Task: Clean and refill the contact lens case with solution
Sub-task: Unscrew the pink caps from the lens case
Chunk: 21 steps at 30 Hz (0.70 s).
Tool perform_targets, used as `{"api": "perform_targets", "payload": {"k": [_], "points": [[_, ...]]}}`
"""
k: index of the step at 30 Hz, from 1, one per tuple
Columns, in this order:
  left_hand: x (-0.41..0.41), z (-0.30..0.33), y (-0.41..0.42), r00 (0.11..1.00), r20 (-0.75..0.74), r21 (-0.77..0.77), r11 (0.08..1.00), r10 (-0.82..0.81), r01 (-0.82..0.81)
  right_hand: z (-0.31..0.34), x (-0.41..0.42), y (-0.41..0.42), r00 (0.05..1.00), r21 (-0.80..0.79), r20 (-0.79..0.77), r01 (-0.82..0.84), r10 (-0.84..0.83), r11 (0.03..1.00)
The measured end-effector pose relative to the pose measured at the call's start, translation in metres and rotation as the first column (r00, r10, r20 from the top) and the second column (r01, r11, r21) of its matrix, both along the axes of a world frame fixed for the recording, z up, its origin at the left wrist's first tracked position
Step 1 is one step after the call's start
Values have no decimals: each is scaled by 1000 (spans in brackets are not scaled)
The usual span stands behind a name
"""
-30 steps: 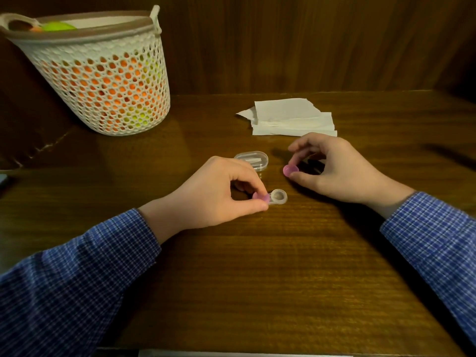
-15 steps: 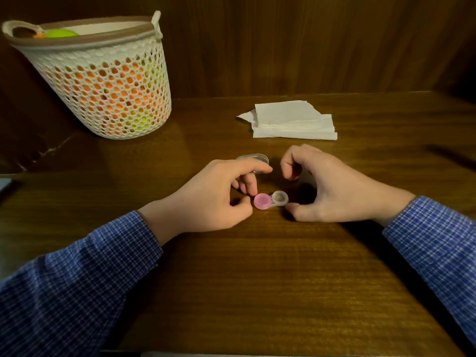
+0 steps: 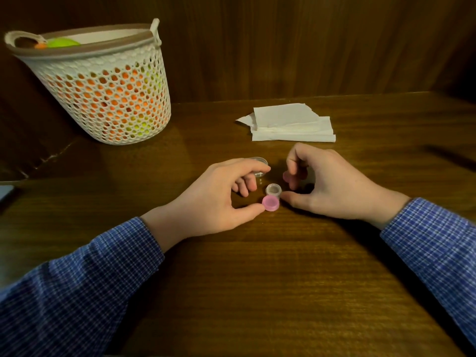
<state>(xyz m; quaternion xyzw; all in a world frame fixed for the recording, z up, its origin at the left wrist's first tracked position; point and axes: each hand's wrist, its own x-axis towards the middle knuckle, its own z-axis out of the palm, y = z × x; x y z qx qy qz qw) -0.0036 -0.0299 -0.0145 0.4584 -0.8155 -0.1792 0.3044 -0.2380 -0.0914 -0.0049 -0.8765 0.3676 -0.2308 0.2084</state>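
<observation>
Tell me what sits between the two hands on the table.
In the head view, the contact lens case lies between the left hand and the right hand: one well capped pink, the other open. The right fingers hold a pink cap.
</observation>
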Motion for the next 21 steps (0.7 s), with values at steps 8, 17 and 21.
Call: {"api": "perform_targets", "payload": {"k": [8,17,21], "points": [[-5,-3,-2,998,-7,9,998,67,-67,-1,0,3,994,66,90,-69,63,995],[-11,-7,-5,985,-8,10,985,173,-173,-3,6,7,996,60,85,-42,37,997],[-6,-5,-2,992,9,23,992,125,-125,-3,5,7,995,68,87,-65,59,996]]}}
